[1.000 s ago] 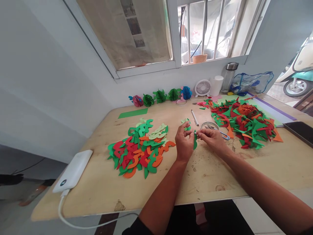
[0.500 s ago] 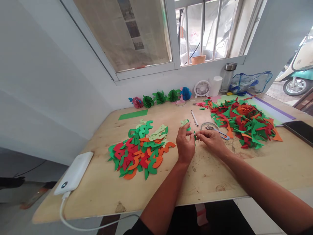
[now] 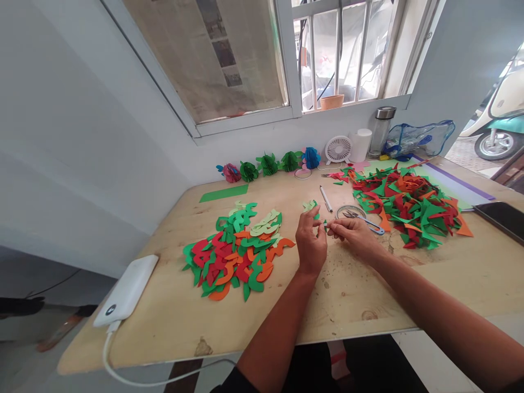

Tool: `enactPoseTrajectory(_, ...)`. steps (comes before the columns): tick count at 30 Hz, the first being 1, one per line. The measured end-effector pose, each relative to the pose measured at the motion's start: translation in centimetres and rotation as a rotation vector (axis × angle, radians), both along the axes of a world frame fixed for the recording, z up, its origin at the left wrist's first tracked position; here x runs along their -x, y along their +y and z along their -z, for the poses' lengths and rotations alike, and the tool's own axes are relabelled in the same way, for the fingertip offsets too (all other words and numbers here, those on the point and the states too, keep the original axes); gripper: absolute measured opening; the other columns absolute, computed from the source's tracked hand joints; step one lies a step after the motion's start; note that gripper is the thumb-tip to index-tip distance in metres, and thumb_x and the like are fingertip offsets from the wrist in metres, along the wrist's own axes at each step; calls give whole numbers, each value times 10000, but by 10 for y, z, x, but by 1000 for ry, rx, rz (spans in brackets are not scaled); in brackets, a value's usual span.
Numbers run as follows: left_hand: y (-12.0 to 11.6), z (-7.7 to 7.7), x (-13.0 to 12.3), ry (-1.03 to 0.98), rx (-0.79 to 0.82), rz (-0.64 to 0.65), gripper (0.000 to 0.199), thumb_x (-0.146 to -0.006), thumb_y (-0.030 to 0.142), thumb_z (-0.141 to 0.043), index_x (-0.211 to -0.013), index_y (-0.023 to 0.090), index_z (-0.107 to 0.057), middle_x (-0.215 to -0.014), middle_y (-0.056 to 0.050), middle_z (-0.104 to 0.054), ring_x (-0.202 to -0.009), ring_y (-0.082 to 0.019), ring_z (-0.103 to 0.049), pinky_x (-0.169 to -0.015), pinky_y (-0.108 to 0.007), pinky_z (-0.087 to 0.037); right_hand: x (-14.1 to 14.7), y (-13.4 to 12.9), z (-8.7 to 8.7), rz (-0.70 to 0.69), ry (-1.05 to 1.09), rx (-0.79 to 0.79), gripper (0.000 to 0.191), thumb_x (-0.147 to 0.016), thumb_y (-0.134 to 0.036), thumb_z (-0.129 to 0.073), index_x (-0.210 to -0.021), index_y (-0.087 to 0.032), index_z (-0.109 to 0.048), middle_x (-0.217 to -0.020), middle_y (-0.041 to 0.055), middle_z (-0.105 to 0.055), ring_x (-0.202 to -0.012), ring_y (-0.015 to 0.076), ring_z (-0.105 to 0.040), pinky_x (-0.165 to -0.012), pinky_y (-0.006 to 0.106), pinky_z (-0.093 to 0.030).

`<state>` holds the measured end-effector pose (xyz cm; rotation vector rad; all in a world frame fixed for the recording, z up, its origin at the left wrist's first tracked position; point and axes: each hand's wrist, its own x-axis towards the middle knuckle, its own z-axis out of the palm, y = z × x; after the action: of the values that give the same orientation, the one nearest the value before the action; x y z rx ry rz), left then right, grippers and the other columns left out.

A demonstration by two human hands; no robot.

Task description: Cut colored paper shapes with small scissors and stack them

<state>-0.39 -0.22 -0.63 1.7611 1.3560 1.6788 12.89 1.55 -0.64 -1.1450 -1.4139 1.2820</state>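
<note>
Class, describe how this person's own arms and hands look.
The left hand and right hand are ungloved, no watch or bracelet visible. The left forearm and right forearm are uncovered; a black left sleeve shows at the bottom edge, a dark right sleeve in the lower right corner.

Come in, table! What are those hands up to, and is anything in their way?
Left hand, right hand: both pinching at a green paper piece. Piece mostly hidden. Blue-handled tool just beyond right hand; no obstruction visible.
</note>
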Motion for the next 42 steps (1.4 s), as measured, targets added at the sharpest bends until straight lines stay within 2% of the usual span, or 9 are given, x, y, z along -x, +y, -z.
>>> enactPoseTrajectory(6,1,1,0,-2,-3,15,444,-758,21,-492,-1156,210,-548,-1077,-63,-585,-786,-121,-622,-756,-275,-519,-2,3,6,-11,-9,15,331,-722,-475,-645,-767,-159,-733,-668,39,-680,-563,118,-501,-511,246,-361)
enactPoseTrajectory(16,-4,-3,0,116,-29,-35,435,-773,9,-473,-1154,204,-548,-1046,-53,-599,-747,-112,-602,-756,-266,-507,1,-1,4,-35,68,56,323,-705,-464,-669,-795,-160,-735,-674,38,-688,-579,115,-512,-538,247,-379)
enactPoseTrajectory(23,-4,-1,-1,214,-74,-55,433,-800,25,-441,-1175,214,-548,-1107,-77,-593,-971,-174,-594,-828,-297,-494,0,-1,3,-59,156,162,361,-674,-485,-699,-825,-159,-741,-720,54,-697,-601,105,-518,-527,229,-354)
enactPoseTrajectory(30,-4,-1,-1,231,-76,-61,428,-796,20,-429,-1153,216,-561,-1108,-79,-587,-971,-176,-592,-840,-307,-493,-4,5,9,-111,248,273,362,-640,-453,-745,-841,-152,-747,-751,71,-703,-600,101,-533,-532,226,-361)
enactPoseTrajectory(35,-3,-4,1,113,-75,-62,403,-782,30,-462,-1127,206,-575,-1082,-70,-585,-825,-139,-599,-820,-302,-501,-5,5,9,-51,197,281,351,-646,-451,-730,-811,-141,-735,-721,61,-688,-568,92,-508,-507,221,-355)
enactPoseTrajectory(39,1,-1,2,-110,46,7,369,-767,70,-513,-1105,202,-576,-1095,-65,-587,-758,-105,-612,-737,-259,-526,-4,2,-1,-10,77,106,338,-699,-450,-677,-861,-156,-714,-728,35,-662,-601,102,-506,-499,218,-345)
enactPoseTrajectory(42,2,1,1,-220,124,56,364,-756,89,-538,-1101,200,-578,-1105,-69,-595,-765,-99,-626,-713,-236,-532,-2,-1,-6,-20,-21,26,337,-712,-479,-651,-776,-149,-680,-613,-1,-580,-546,96,-456,-487,227,-317)
